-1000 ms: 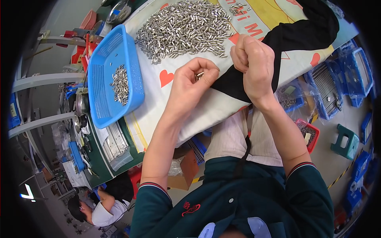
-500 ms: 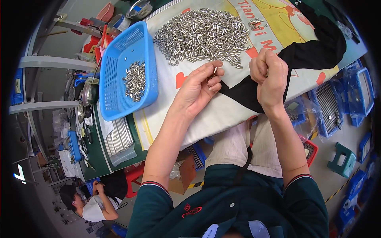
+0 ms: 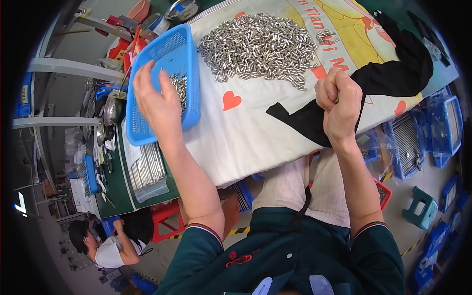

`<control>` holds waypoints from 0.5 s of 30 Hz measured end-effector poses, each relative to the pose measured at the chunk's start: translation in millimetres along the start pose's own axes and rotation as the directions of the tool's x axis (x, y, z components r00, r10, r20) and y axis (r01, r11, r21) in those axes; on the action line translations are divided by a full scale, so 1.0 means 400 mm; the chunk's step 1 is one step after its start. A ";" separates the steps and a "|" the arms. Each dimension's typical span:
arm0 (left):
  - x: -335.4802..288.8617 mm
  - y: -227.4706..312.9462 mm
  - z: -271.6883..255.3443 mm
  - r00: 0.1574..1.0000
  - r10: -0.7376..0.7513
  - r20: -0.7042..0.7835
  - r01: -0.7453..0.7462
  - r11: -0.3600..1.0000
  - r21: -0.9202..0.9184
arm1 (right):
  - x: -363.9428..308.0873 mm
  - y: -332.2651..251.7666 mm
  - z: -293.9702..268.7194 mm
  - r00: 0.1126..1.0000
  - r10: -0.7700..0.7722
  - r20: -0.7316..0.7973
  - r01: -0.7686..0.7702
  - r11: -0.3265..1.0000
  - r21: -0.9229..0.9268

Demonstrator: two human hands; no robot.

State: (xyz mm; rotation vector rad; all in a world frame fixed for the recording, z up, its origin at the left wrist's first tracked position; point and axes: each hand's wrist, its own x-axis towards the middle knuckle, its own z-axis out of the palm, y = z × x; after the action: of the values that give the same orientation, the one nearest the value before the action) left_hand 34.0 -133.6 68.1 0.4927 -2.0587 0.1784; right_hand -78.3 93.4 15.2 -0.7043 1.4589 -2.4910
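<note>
My left hand (image 3: 158, 101) is over the near left part of a blue plastic basket (image 3: 192, 105). Its thumb and fingers are apart, and nothing shows between them. Inside the basket lie small shiny metal pins (image 3: 180, 88), partly covered by the hand. My right hand (image 3: 340, 105) is closed in a fist above a black cloth (image 3: 305, 120). What the fist holds is mostly hidden; only a tiny bit shows at the curled fingers. Beyond both hands, a large heap of pointed metal pins (image 3: 258, 46) is spread on the white printed tablecloth (image 3: 236, 142).
Bundled metal rods (image 3: 146, 169) lie on the green table left of the tablecloth. Blue trays (image 3: 405, 142) and a green stool (image 3: 421, 209) stand on the floor at right. Another person (image 3: 110, 246) sits at lower left. A metal bowl (image 3: 181, 10) stands at the back.
My left hand has moved left from beside the heap to the basket, and its fingers have spread, with the pins it held no longer visible. My right fist stays over the black cloth.
</note>
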 end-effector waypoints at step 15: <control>-0.135 0.133 0.141 0.843 0.122 0.524 0.113 0.913 -0.393 | -0.004 0.009 -0.014 1.000 -0.019 0.004 0.019 0.998 0.056</control>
State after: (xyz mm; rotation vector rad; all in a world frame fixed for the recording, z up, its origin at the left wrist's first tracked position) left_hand -8.7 -89.0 -3.3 0.2886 -2.5594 -0.4434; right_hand -79.9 96.4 9.5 -0.7164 1.3812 -2.5325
